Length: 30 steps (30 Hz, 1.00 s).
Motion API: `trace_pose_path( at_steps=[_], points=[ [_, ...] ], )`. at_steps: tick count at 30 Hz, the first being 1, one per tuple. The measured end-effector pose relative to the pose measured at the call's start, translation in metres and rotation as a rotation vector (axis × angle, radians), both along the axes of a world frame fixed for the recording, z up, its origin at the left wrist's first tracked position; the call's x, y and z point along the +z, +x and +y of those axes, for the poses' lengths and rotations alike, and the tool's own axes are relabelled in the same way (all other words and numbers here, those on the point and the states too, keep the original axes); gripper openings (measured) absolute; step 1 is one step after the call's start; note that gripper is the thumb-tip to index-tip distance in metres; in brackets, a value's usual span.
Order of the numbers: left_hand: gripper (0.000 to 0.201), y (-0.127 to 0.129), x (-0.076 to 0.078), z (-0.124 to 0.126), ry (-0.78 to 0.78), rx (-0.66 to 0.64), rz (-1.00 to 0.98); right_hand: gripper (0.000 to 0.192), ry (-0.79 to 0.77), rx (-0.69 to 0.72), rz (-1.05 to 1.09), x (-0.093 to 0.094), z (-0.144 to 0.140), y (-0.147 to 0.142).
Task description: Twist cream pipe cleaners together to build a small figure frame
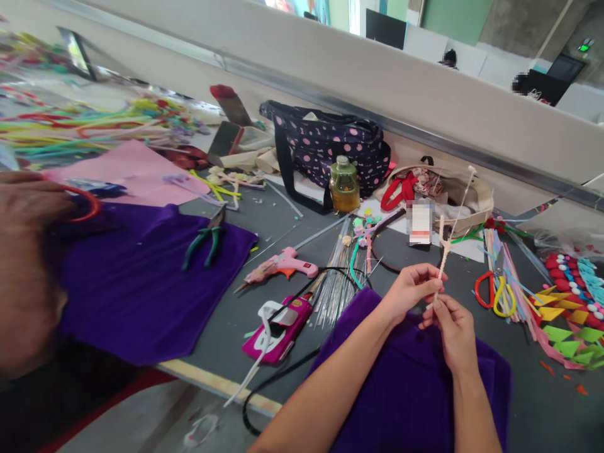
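Left hand and right hand both pinch the lower end of a pale stem, fingertips closed on it. Stem rises above the grip. Purple cloth lies below; scissors lie right of it.

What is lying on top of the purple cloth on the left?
Green-handled pliers lie on the purple cloth. A co-worker's hand covers its left edge, so anything there is hidden.
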State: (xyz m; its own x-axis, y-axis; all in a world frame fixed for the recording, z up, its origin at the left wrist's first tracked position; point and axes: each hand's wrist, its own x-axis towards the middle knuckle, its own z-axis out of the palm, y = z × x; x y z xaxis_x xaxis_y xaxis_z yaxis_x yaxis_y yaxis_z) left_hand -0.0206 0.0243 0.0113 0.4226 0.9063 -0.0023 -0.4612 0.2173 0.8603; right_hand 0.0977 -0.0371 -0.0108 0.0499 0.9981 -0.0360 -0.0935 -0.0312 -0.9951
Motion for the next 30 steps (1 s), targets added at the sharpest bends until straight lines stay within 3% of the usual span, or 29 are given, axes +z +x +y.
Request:
trace_pose_path(
  at_steps=[4, 14, 25, 30],
  points=[
    [0.030, -0.0033, -0.0003, 0.0007, -0.028, -0.004, -0.056, 0.025, -0.047, 0.079, 0.147, 0.0013, -0.0007, 0.0026],
    [0.032, -0.0035, 0.0045, -0.0001, -0.037, 0.055, -0.073, 0.015, 0.087, 0.007, -0.045, 0.0043, -0.0006, 0.0041],
    [0.029, -0.0039, 0.0052, -0.0002, -0.039, 0.068, -0.098, 0.014, 0.068, 0.043, 0.026, -0.0009, -0.0004, 0.0069],
    [0.028, -0.0022, 0.0074, -0.0008, -0.034, 0.135, -0.084, 0.016, 0.068, 0.015, -0.016, -0.0018, -0.0002, 0.0068]
  ],
)
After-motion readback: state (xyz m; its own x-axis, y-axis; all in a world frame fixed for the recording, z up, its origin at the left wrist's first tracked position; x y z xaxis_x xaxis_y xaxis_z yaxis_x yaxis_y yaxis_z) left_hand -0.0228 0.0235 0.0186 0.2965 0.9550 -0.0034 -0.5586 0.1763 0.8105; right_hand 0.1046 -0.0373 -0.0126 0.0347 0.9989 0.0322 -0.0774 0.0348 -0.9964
